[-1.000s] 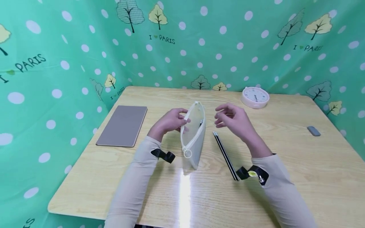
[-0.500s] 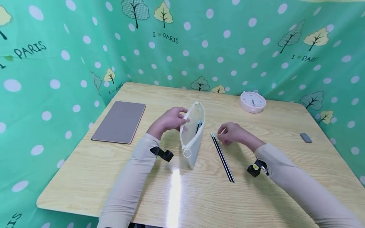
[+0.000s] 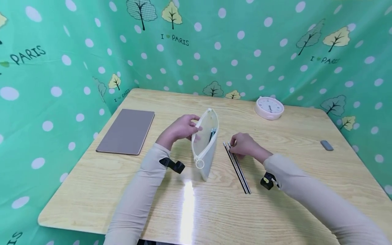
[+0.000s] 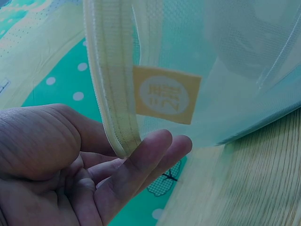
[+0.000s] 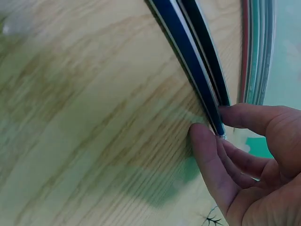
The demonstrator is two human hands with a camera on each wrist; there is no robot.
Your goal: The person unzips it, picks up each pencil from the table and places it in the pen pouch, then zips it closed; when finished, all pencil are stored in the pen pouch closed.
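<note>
My left hand [image 3: 180,128] holds a pale mesh zip pouch [image 3: 208,160] by its rim, keeping it upright with its mouth open. A yellow label [image 4: 167,95] shows on the pouch in the left wrist view. Dark striped pencils [image 3: 212,133] stand inside it. Right of the pouch, two more striped pencils lie on the table, their far ends slightly spread. With thumb and fingertips, my right hand [image 3: 245,144] pinches the far end of the right pencil [image 5: 188,52]; the left pencil [image 3: 233,164] lies close beside it.
A grey-mauve notebook [image 3: 127,132] lies at the table's left. Toward the back right stands a pink round clock [image 3: 269,108]. A small grey oblong piece [image 3: 326,145] lies at the far right. Green patterned cloth [image 3: 196,51] hangs behind the wooden table [image 3: 92,197].
My right hand has come down from beside the pouch to the table and taken hold of one pencil's end. The two pencils' far ends have spread apart. My left hand keeps the pouch in place.
</note>
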